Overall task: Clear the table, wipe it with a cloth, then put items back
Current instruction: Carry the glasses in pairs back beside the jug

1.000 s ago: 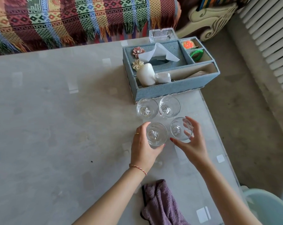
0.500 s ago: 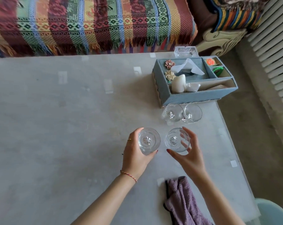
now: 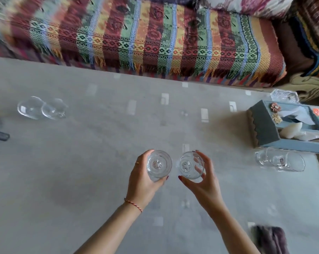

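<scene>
- Holding one clear glass in each hand: my left hand [image 3: 143, 182] wraps its fingers round the left glass [image 3: 159, 165], and my right hand [image 3: 202, 186] cups the right glass [image 3: 190, 165] from the side and below.
- Both glasses sit upright, mouths up, almost touching each other between my hands, over the grey table [image 3: 81, 180].
- Far off to the left of my left hand stands a pair of glasses [image 3: 41, 108]; I judge that is where these belong, so the left hand is nearer.
- Right of my right hand, two more glasses [image 3: 279, 160] sit just in front of the blue fabric organiser [image 3: 265, 129].
- Glass is smooth, thin, round-bowled; slippery, I reckon.
- Purple cloth [image 3: 270, 239], soft and crumpled, lies near my right forearm.
</scene>
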